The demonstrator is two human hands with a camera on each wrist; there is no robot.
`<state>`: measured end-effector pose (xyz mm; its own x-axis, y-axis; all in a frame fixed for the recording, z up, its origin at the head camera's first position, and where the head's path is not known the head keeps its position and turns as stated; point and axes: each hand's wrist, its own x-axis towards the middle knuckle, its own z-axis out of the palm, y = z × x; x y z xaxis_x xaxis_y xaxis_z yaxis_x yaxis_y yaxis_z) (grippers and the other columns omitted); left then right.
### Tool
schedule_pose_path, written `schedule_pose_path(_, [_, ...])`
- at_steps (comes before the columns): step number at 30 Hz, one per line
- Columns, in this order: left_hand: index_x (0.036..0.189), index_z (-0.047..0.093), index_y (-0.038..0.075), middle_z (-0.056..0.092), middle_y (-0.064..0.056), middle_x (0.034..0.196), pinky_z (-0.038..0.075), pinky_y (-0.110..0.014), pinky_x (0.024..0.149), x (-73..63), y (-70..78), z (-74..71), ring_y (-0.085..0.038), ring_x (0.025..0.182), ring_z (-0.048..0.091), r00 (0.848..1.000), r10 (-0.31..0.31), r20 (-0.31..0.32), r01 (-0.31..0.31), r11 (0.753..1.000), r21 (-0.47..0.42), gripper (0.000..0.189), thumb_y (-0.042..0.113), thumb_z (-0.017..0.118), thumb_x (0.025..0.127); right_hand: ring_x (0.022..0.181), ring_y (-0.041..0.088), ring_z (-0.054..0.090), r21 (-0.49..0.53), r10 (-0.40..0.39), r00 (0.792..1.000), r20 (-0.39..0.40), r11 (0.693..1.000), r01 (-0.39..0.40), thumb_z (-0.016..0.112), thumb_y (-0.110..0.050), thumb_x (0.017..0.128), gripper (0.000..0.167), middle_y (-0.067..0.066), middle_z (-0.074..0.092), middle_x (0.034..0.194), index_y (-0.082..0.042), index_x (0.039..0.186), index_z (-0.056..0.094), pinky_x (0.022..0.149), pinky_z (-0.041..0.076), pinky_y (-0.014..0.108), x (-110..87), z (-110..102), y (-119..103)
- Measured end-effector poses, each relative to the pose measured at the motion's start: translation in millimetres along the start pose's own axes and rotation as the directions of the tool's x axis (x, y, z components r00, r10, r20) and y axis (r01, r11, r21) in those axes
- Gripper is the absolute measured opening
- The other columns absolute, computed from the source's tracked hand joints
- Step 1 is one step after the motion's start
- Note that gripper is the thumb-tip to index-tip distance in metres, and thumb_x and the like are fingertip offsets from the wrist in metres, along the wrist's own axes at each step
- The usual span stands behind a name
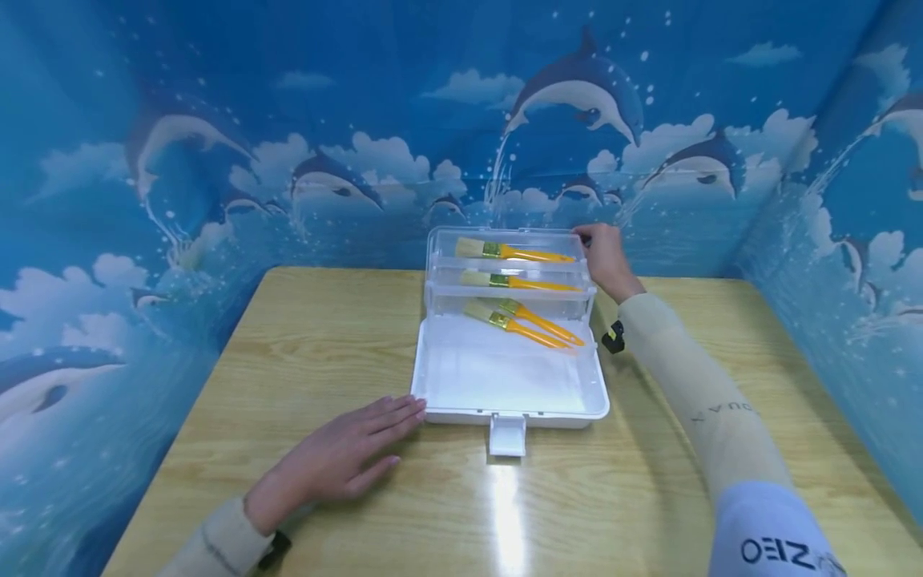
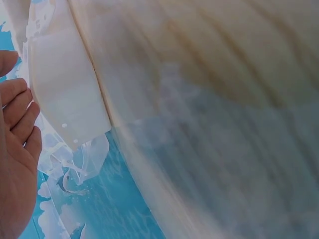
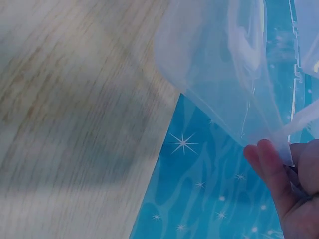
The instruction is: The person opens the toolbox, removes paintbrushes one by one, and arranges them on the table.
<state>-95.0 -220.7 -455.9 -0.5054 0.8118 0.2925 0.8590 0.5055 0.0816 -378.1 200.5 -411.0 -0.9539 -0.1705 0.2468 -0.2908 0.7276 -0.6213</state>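
A white plastic storage box stands open on the table, its front latch hanging down. At its back rise a clear lid and clear trays. One paintbrush lies in the upper tray and another paintbrush in the lower one. Two more paintbrushes lie crossed below them. My right hand pinches the lid's upper right corner between thumb and fingers. At the box's front left corner, my left hand touches the side with straight fingers.
The wooden table extends on both sides of the box. Behind it and at the sides hangs a blue dolphin-print curtain, close to the raised lid. Dark bands sit at both wrists.
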Motion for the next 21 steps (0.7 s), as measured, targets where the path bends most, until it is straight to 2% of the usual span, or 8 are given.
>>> schedule_pose_path(4, [0.154,0.043,0.004,0.041,-0.009,0.161,0.014,-0.027,0.129,-0.7,0.7,0.0,-0.025,0.146,0.043,1.0,0.0,-0.002,0.0,1.0,0.003,0.057,0.031,0.054,0.105,0.097,0.034,0.068,0.01,0.01,1.0,0.002,1.0,-0.01,0.046,-0.015,0.108,0.035,0.024,0.07,0.11,0.005,0.128,0.067,0.081,0.062,0.05,-0.6,1.4,-0.3])
schedule_pose_path(9, [0.154,0.042,0.004,0.04,-0.009,0.161,0.015,-0.028,0.129,-0.8,0.7,-0.3,-0.025,0.147,0.042,1.0,-0.003,0.001,0.003,1.0,0.008,0.059,0.03,0.057,0.103,0.093,0.032,0.069,0.029,0.043,0.998,0.04,0.999,-0.044,0.051,-0.012,0.106,0.029,0.02,0.07,0.106,0.002,0.124,0.069,0.081,0.062,0.048,-1.9,2.6,2.1])
schedule_pose_path(15, [0.156,0.04,0.006,0.038,-0.008,0.163,0.011,-0.026,0.129,-1.8,1.4,-0.9,-0.024,0.148,0.039,0.999,-0.021,0.028,0.021,1.0,0.007,0.059,0.032,0.055,0.105,0.098,0.032,0.07,0.02,0.062,0.995,0.082,0.998,-0.064,0.052,-0.003,0.104,0.027,0.021,0.072,0.11,0.002,0.125,0.069,0.085,0.061,0.05,-2.5,7.4,10.0])
schedule_pose_path(21, [0.156,0.039,0.007,0.036,-0.006,0.164,0.009,-0.026,0.129,-2.1,2.6,-1.2,-0.024,0.149,0.038,0.999,-0.033,0.041,0.033,0.999,0.015,0.061,0.033,0.056,0.104,0.098,0.034,0.071,0.003,0.043,0.996,0.076,0.999,-0.043,0.054,-0.004,0.103,0.024,0.023,0.073,0.107,0.003,0.119,0.071,0.085,0.061,0.051,-0.9,12.7,16.1])
